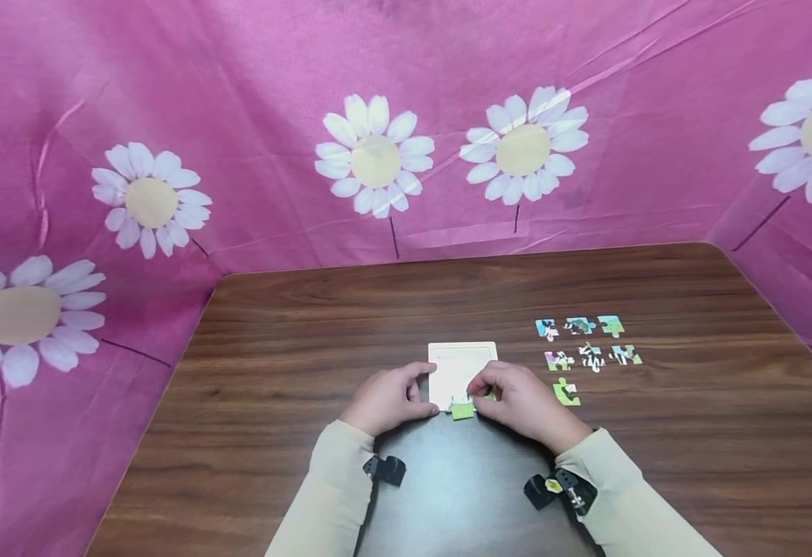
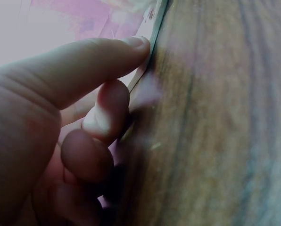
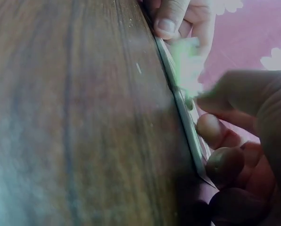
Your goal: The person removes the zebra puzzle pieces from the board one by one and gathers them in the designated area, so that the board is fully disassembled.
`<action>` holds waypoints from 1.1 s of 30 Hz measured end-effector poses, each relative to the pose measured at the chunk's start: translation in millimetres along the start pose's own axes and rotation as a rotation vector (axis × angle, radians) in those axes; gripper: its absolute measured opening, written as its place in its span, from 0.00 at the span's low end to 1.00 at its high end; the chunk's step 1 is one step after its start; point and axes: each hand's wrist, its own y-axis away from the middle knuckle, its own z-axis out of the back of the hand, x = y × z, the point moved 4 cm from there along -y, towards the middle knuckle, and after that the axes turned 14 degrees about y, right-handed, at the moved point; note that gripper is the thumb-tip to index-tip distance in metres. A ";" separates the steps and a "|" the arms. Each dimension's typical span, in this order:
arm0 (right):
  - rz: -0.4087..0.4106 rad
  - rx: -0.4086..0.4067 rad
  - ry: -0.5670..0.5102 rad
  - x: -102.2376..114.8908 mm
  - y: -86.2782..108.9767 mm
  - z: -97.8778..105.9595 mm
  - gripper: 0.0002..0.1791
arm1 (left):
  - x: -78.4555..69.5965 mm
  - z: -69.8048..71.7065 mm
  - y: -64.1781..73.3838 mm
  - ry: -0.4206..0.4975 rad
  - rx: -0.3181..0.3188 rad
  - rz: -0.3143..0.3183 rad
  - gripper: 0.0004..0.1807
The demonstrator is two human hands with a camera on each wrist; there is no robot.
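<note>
A white, shallow puzzle tray (image 1: 456, 362) lies flat on the table. My left hand (image 1: 388, 396) holds it by its left side, thumb at the near corner and index finger higher up the edge. A green puzzle piece (image 1: 462, 411) is tilted over the tray's near edge, pinched by the thumb and fingertips of my right hand (image 1: 517, 402). In the right wrist view the puzzle piece (image 3: 186, 66) stands up blurred and bright above the tray rim (image 3: 187, 127). More green shows in the tray's near right corner, mostly hidden under the right hand.
Loose puzzle pieces lie right of the tray: a far row with a blue-green piece (image 1: 611, 325), a middle row with a black-and-white piece (image 1: 591, 357), and one green piece (image 1: 566, 392) nearer. A pink flowered cloth (image 1: 274, 155) rises behind the wooden table (image 1: 295, 333).
</note>
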 end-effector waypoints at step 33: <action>0.096 -0.176 -0.056 -15.1 50.9 50.0 0.21 | -4.8 0.8 3.5 0.065 0.004 0.008 0.33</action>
